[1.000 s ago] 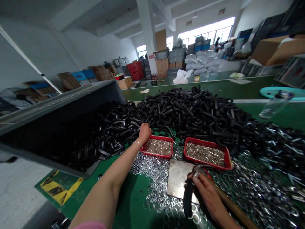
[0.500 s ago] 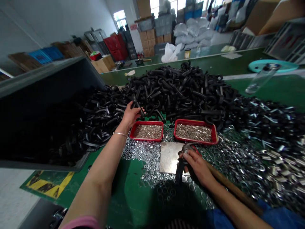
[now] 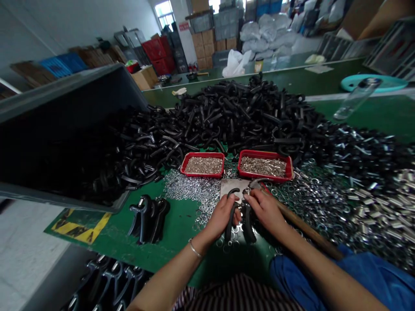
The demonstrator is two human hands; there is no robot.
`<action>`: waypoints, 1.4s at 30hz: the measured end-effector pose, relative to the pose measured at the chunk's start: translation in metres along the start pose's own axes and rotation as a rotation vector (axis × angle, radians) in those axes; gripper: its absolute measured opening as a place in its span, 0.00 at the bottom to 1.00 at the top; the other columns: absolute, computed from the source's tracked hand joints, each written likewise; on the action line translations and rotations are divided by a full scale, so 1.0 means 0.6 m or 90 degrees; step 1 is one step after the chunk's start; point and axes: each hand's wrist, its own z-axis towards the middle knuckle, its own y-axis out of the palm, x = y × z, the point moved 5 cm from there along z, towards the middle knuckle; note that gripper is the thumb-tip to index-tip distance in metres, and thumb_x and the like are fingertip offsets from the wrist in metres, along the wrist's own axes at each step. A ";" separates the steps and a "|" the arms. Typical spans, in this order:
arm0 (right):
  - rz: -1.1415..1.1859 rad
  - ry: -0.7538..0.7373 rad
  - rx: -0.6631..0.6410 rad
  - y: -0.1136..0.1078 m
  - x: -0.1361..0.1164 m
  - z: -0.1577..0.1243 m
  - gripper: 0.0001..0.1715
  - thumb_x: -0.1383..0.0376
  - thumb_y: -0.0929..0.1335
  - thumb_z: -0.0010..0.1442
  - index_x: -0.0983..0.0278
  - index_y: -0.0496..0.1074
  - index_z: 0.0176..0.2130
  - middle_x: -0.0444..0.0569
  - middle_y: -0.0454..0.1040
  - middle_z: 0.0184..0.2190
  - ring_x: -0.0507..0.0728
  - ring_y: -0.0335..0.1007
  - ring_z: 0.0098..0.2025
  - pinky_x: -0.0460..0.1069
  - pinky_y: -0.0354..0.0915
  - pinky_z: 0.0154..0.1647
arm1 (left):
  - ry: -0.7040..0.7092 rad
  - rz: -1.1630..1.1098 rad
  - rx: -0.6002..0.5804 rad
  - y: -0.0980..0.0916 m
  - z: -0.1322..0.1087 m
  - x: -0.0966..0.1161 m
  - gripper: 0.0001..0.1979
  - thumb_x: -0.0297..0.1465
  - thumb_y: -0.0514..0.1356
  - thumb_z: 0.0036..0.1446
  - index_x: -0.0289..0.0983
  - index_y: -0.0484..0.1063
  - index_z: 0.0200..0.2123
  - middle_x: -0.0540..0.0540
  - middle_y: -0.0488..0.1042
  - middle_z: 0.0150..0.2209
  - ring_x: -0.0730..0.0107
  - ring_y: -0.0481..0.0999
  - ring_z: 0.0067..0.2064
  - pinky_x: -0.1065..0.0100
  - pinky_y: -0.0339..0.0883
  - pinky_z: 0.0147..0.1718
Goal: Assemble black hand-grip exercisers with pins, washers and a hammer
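At the metal plate (image 3: 226, 186), head view: two curved pieces in hand, work judged partway.
Progress: to the plate's left, a small group of paired black pieces (image 3: 147, 218) rests on the green table (image 3: 181, 224), apparently done; beyond the plate, a large pile of loose black pieces (image 3: 246, 112) apparently remains. The two held pieces are separate, at the plate's near edge. Left hand (image 3: 222, 218): grip narrow, thumb and fingers closed around the left curved piece (image 3: 231, 222). Right hand (image 3: 264, 211): grip narrow, fingers closed on the upper end of the right curved piece (image 3: 249, 226); any small part at the fingertips is too small to tell. Hammer (image 3: 304, 228): head at the plate's right edge; whether the right hand also grips it cannot be told.
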 end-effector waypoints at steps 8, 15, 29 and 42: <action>-0.122 -0.003 -0.035 -0.006 -0.002 0.000 0.19 0.53 0.57 0.71 0.61 0.65 0.36 0.50 0.74 0.28 0.60 0.72 0.32 0.50 0.59 0.34 | 0.014 0.104 0.004 0.010 0.006 0.001 0.27 0.55 0.47 0.64 0.36 0.65 0.44 0.55 0.67 0.17 0.76 0.62 0.14 0.75 0.51 0.13; -0.053 -0.057 -0.033 -0.005 0.008 0.007 0.15 0.56 0.59 0.70 0.60 0.63 0.34 0.48 0.72 0.27 0.58 0.70 0.31 0.49 0.60 0.33 | 0.032 0.190 0.001 0.023 0.018 0.026 0.24 0.53 0.45 0.66 0.37 0.62 0.41 0.56 0.66 0.16 0.76 0.61 0.12 0.75 0.50 0.11; 0.086 -0.019 -0.019 -0.002 -0.005 0.003 0.18 0.53 0.60 0.70 0.60 0.62 0.32 0.43 0.67 0.27 0.55 0.65 0.29 0.49 0.60 0.32 | 0.133 0.466 0.049 0.001 0.009 0.037 0.21 0.46 0.40 0.71 0.36 0.60 0.49 0.50 0.71 0.22 0.66 0.74 0.22 0.67 0.64 0.25; 0.127 0.020 -0.234 0.043 -0.030 0.007 0.20 0.53 0.58 0.70 0.64 0.70 0.45 0.51 0.75 0.39 0.58 0.72 0.41 0.53 0.67 0.45 | 0.161 0.650 -0.124 -0.036 -0.004 0.043 0.31 0.52 0.57 0.61 0.35 0.61 0.57 0.37 0.78 0.44 0.51 0.79 0.44 0.60 0.70 0.39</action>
